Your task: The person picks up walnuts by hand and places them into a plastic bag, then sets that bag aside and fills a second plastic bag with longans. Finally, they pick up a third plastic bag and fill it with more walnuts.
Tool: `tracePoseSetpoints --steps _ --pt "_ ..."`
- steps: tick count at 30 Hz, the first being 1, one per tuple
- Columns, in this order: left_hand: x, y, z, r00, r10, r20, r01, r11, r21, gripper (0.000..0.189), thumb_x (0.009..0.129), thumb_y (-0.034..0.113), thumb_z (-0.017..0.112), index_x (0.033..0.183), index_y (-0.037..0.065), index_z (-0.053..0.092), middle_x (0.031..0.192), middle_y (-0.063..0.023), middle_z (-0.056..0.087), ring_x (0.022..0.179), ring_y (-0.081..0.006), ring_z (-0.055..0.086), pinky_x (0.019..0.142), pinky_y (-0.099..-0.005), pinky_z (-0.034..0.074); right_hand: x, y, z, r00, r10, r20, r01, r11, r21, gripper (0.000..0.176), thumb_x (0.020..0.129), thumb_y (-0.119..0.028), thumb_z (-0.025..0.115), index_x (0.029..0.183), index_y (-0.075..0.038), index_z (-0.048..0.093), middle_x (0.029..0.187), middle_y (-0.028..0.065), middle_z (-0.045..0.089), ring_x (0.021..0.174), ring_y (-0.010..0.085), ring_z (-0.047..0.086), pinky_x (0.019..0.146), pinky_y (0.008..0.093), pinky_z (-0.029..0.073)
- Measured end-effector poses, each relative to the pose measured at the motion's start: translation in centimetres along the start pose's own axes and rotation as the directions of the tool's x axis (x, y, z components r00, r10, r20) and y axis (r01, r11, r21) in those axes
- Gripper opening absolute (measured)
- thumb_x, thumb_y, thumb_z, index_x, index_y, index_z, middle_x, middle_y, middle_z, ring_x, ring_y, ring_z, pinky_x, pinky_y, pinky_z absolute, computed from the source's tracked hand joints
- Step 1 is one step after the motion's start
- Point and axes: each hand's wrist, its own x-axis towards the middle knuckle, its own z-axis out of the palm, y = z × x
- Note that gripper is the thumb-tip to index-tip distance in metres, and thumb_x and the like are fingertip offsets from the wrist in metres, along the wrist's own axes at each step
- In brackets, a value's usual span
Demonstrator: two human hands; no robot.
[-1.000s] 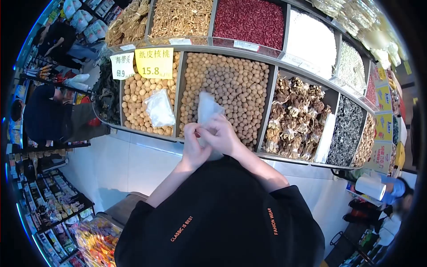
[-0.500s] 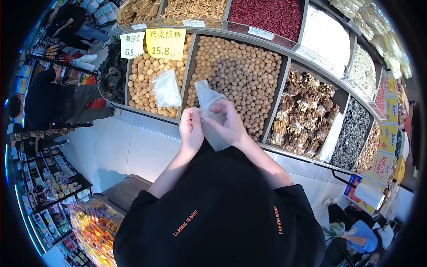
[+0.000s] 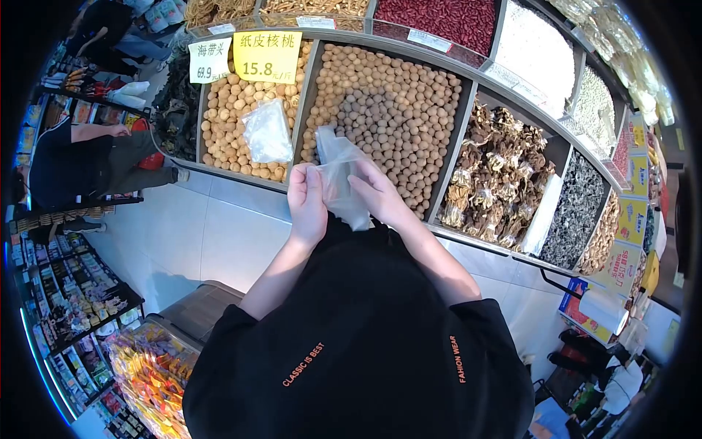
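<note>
A thin, clear plastic bag (image 3: 339, 162) hangs between my two hands in front of my chest. My left hand (image 3: 307, 203) is closed, pinching the bag's left edge between thumb and fingers. On the other side, my right hand (image 3: 382, 197) grips the bag, its fingertips partly hidden by the plastic. Just beyond the hands lies a bin of round, light-brown nuts in their shells (image 3: 409, 110). To its left, larger walnuts (image 3: 219, 117) fill another bin, with a bundle of clear plastic bags (image 3: 268, 132) resting on them.
Yellow (image 3: 266, 57) and white (image 3: 210, 60) price signs stand over the left bins. Dried mushrooms (image 3: 501, 175), black dried fungus (image 3: 574, 212) and red beans (image 3: 439, 22) fill others. A lidded grey container (image 3: 212, 307) stands at left. Other people (image 3: 73, 161) are nearby.
The bag has been spread wider between my hands, and its lower end has bunched up. My view has shifted slightly, and the person at left has raised a forearm.
</note>
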Motion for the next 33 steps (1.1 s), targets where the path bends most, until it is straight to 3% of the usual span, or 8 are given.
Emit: tracePoseSetpoints --steps 9,15,21,24,26,27,31,33 --pt "-1.0 2.0 -0.4 0.953 -0.154 0.260 -0.007 0.850 0.527 0.009 0.101 0.013 0.054 0.104 0.005 0.051 0.091 0.0010 0.061 0.079 -0.0030 0.055 0.070 -0.0203 0.045 -0.6 -3.8 0.2 0.971 -0.187 -0.146 -0.047 0.452 -0.891 0.086 0.073 -0.025 0.081 0.145 -0.008 0.038 0.144 0.0248 0.031 0.121 0.0493 0.045 0.101 0.0501 0.043" --pt "-0.6 2.2 0.3 0.964 -0.075 0.256 -0.218 0.333 0.917 0.016 0.088 0.010 0.067 0.098 0.003 0.057 0.070 -0.0095 0.063 0.059 -0.0195 0.062 0.055 -0.0321 0.046 0.2 -1.8 -1.4 0.871 0.452 -0.194 -0.484 0.715 -0.504 0.050 0.081 -0.031 0.071 0.119 0.000 0.062 0.109 0.0286 0.064 0.097 0.0399 0.066 0.083 0.0458 0.053" --pt "-1.0 3.2 4.4 0.824 0.037 0.565 -0.562 0.174 0.809 0.010 0.085 0.007 0.065 0.088 0.004 0.057 0.062 -0.0162 0.057 0.055 -0.0355 0.060 0.050 -0.0422 0.045 -1.7 -6.6 -1.0 0.969 0.246 0.014 -0.151 0.635 -0.757 0.025 0.088 -0.018 0.055 0.100 0.000 0.068 0.100 0.0268 0.067 0.097 0.0398 0.066 0.083 0.0452 0.052" --pt "-1.0 3.5 5.9 0.773 0.043 0.633 -0.613 0.307 0.728 0.010 0.086 0.008 0.065 0.086 0.004 0.056 0.059 -0.0153 0.055 0.056 -0.0359 0.060 0.051 -0.0428 0.045 -1.4 -3.9 -1.3 0.992 0.034 0.125 0.049 0.794 -0.606 0.021 0.084 -0.011 0.059 0.101 -0.002 0.067 0.097 0.0229 0.066 0.096 0.0361 0.066 0.084 0.0405 0.052" --pt "-1.1 3.3 6.5 0.720 -0.029 0.693 -0.649 0.323 0.688 0.009 0.089 0.008 0.063 0.088 0.004 0.054 0.063 -0.0161 0.056 0.059 -0.0369 0.061 0.052 -0.0432 0.045 -0.3 -0.9 0.0 0.958 0.013 -0.285 0.038 0.984 0.173 0.016 0.087 -0.012 0.061 0.100 -0.002 0.064 0.088 0.0139 0.065 0.085 0.0297 0.064 0.076 0.0374 0.050" --pt "-1.5 2.6 6.7 0.693 -0.113 0.712 -0.596 0.466 0.654 0.009 0.091 0.009 0.061 0.089 0.004 0.054 0.066 -0.0165 0.056 0.060 -0.0375 0.061 0.053 -0.0428 0.045 2.8 5.9 -3.7 0.976 -0.073 -0.206 -0.081 0.757 -0.649 0.034 0.095 -0.025 0.064 0.120 -0.003 0.059 0.112 0.0085 0.060 0.096 0.0165 0.059 0.076 0.0352 0.050" --pt "-2.7 2.7 7.4 0.631 -0.373 0.680 -0.342 0.653 0.675 0.010 0.097 0.013 0.054 0.095 0.003 0.052 0.072 -0.0178 0.056 0.063 -0.0376 0.059 0.057 -0.0387 0.044 5.6 2.9 -1.9 0.967 0.101 -0.232 -0.003 0.921 0.390 0.013 0.098 -0.020 0.056 0.103 -0.008 0.057 0.084 -0.0023 0.051 0.074 0.0098 0.052 0.061 0.0247 0.044" --pt "-2.7 4.8 8.0 0.636 -0.466 0.615 -0.221 0.653 0.724 0.017 0.100 0.018 0.050 0.096 0.001 0.051 0.073 -0.0202 0.057 0.069 -0.0400 0.061 0.062 -0.0438 0.045 7.8 5.6 3.4 0.965 0.019 -0.263 -0.072 0.979 -0.193 0.010 0.099 -0.019 0.055 0.101 -0.009 0.057 0.081 -0.0033 0.049 0.069 0.0083 0.050 0.059 0.0226 0.042"
